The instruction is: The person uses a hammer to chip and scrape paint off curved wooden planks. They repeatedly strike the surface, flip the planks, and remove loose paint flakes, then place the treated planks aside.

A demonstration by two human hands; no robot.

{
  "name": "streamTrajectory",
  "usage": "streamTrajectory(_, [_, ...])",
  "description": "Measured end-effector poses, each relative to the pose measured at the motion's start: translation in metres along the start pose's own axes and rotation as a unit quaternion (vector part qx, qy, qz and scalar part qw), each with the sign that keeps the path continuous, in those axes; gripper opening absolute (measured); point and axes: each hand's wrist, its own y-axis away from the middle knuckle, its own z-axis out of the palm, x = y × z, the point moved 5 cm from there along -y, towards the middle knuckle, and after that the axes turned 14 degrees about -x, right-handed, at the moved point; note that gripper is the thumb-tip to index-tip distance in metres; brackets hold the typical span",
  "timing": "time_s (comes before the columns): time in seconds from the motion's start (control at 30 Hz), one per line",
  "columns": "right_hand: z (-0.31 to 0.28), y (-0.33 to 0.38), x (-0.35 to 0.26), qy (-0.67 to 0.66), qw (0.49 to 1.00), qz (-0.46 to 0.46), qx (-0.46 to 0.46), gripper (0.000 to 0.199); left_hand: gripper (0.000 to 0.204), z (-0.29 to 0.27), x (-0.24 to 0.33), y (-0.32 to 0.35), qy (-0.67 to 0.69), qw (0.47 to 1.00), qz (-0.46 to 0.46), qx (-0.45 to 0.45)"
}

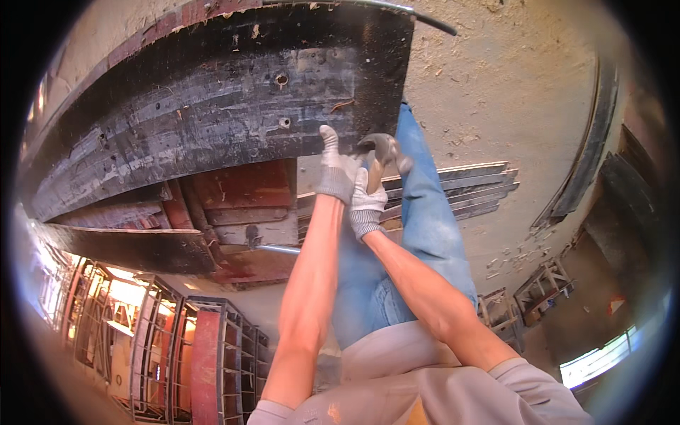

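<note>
A large, curved black board (pixel 234 106) stretches across the upper left, its worn face scuffed and pierced by small holes. At its near edge is my left hand (pixel 338 166) in a white knit glove, with one digit lying up on the board's face. The other fingers of that hand are mostly hidden; it appears closed on the edge. Just right of it, my gloved right hand (pixel 368 198) wraps round the handle of a claw hammer (pixel 386 150). The hammer's metal head is slightly blurred and sits close to the board's lower right corner.
Red and dark panels (pixel 248 198) lie below the board, with a light-blue rod (pixel 278 248) near them. Long dark strips (pixel 482 185) are stacked on the dusty floor beyond my jeans-clad leg (pixel 432 205). Metal frames (pixel 227 354) stand lower left; curved strips (pixel 584 156) lie right.
</note>
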Motion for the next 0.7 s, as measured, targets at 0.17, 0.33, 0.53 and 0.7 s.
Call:
streamTrajectory(0.17, [0.006,-0.009,0.036,-0.001,0.997,-0.028,-0.074,0.045,0.117,-0.005,0.0,0.003,0.001,0.999,-0.009,0.034])
streamTrajectory(0.33, [-0.058,-0.002,-0.022,0.057,0.976,-0.04,-0.204,0.047,0.121,-0.009,-0.004,-0.001,0.073,0.996,0.025,0.043])
streamTrajectory(0.53, [-0.123,0.029,-0.113,0.033,0.956,-0.159,-0.245,0.041,0.125,-0.001,-0.006,0.001,0.056,0.996,0.069,-0.03])
streamTrajectory(0.7, [-0.127,0.041,-0.086,-0.015,0.959,0.068,-0.276,0.026,0.129,-0.006,-0.01,-0.002,0.105,0.992,0.068,-0.003])
